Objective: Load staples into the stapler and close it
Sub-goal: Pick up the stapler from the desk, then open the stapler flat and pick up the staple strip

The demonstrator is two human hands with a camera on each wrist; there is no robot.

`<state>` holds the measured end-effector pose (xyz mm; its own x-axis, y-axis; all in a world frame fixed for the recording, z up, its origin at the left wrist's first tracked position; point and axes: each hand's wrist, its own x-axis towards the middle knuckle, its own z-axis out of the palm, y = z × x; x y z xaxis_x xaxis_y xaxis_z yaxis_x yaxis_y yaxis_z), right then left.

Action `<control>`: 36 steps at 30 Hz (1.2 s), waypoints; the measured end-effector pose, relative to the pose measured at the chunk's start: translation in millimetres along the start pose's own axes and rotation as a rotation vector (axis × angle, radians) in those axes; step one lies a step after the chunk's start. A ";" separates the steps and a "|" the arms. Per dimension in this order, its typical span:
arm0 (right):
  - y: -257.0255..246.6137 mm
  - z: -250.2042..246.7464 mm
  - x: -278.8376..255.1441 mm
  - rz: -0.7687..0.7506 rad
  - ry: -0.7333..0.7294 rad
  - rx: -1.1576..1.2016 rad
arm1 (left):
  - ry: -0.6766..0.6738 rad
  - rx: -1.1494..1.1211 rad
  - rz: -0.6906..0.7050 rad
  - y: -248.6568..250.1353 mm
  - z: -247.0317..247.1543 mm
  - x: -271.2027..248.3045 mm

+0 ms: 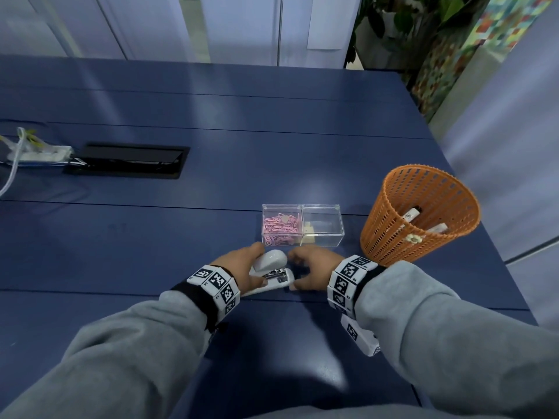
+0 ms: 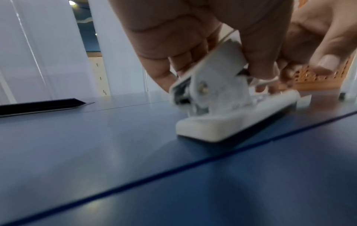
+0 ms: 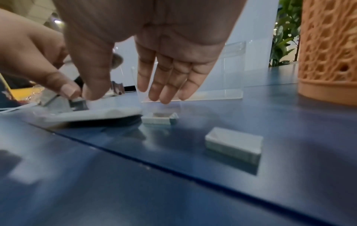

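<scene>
Low in the centre of the head view, your left hand [image 1: 239,261] grips the white stapler's [image 1: 272,272] raised lid, baring the magazine. Your right hand [image 1: 311,269] pinches at its front, other fingers loose; I can't tell whether staples are held.

Both grey-sleeved forearms reach in over the near edge of the worktop [image 1: 121,237] with marker bands at the wrists, the left hand [image 1: 239,263] curled round the stapler [image 1: 272,272] while the right hand [image 1: 311,272] meets it thumb-first, its other fingers [image 3: 164,79] straight and pointing down.
</scene>
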<state>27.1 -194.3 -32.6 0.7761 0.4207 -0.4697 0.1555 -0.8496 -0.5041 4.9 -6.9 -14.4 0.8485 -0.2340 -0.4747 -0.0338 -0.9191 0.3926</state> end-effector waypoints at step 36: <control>-4.8 5.4 4.7 0.010 0.020 -0.165 | -0.021 0.022 -0.057 -28.6 -1.7 -15.0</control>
<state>26.7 -186.5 -36.3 0.7896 0.4072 -0.4590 0.2449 -0.8951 -0.3727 -5.9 23.4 -17.2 0.8381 -0.1878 -0.5121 0.0020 -0.9378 0.3473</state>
